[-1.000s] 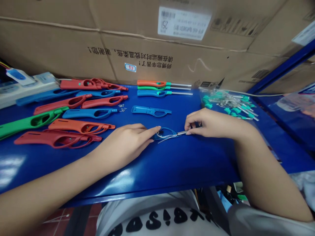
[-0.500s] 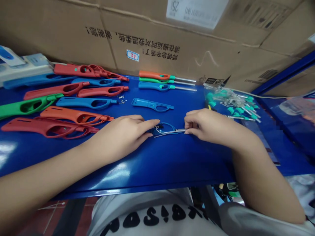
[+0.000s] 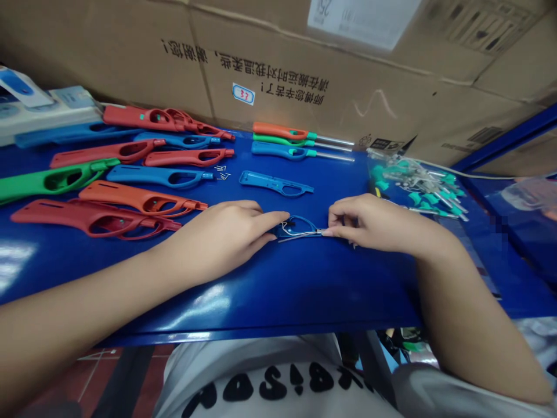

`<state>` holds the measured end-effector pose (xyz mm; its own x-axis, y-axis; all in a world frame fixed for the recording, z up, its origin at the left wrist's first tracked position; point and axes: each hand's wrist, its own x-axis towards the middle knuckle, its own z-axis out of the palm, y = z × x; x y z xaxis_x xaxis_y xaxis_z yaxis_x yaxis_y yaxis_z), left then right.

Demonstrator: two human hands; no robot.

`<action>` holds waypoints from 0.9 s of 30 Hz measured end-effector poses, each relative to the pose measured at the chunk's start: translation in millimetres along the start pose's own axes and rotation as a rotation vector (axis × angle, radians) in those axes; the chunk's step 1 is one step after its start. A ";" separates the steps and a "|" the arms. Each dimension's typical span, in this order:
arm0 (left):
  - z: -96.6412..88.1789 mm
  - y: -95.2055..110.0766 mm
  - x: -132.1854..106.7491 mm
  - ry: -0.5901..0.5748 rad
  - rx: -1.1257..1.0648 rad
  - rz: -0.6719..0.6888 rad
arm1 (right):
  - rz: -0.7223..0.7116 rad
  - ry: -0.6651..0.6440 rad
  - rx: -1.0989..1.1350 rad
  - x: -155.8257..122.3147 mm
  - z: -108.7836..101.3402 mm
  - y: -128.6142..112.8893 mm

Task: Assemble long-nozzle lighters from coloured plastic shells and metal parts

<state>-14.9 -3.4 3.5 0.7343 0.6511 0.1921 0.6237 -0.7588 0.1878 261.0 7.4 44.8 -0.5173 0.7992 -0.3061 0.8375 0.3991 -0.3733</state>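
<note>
My left hand (image 3: 232,235) is closed around the grip end of a blue lighter casing (image 3: 310,223), most of which its fingers hide. A thin wire and a slim metal rod (image 3: 298,236) lie along the casing's front part. At the casing's narrow tip, my right hand (image 3: 365,222) pinches with thumb and forefinger where the wire and metal piece end. Exactly what sits between those fingertips is too small to make out. Just behind my hands lies a second blue casing half (image 3: 278,184), flat on the blue table (image 3: 278,290).
Red, blue, green and orange lighter casings (image 3: 143,197) cover the left side. Small metal pieces (image 3: 223,173) lie near them. Lighters with metal tubes (image 3: 304,150) rest at the back. A pile of teal-ended tubes (image 3: 430,186) is at right, before a cardboard box (image 3: 278,58).
My right fingertips have moved slightly left, closer to the casing's tip. My left hand keeps its hold on the casing. The whole view has shifted a little.
</note>
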 end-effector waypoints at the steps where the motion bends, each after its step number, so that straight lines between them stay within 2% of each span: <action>1: -0.1 -0.4 0.0 0.002 -0.001 0.001 | 0.007 -0.004 0.024 0.8 0.0 0.2; 5: 0.4 -1.4 0.4 -0.004 -0.021 -0.015 | 0.046 -0.011 0.060 2.6 1.7 0.3; 11: 1.8 -3.6 1.6 -0.004 -0.066 -0.005 | -0.030 0.051 -0.236 2.5 5.9 -13.4; 18: 3.0 -4.6 2.6 0.006 -0.091 -0.026 | -0.032 0.008 -0.357 -1.2 7.9 -15.4; 21: 2.7 -3.9 3.3 0.005 -0.101 -0.027 | -0.034 0.020 -0.446 -3.3 10.7 -27.6; 22: 2.3 -3.7 3.5 0.006 -0.106 -0.024 | -0.020 0.014 -0.473 -3.3 11.7 -35.0; 25: 0.1 -2.8 4.1 0.000 -0.119 -0.020 | 0.136 -0.130 -0.578 -1.7 14.7 -59.1; 27: -1.3 -2.6 4.5 -0.013 -0.125 -0.023 | 0.189 -0.175 -0.625 -0.6 16.4 -67.2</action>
<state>-13.7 1.6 5.1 0.7239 0.6677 0.1737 0.6029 -0.7346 0.3113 202.1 -27.3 55.7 -0.3290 0.8172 -0.4733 0.8334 0.4869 0.2613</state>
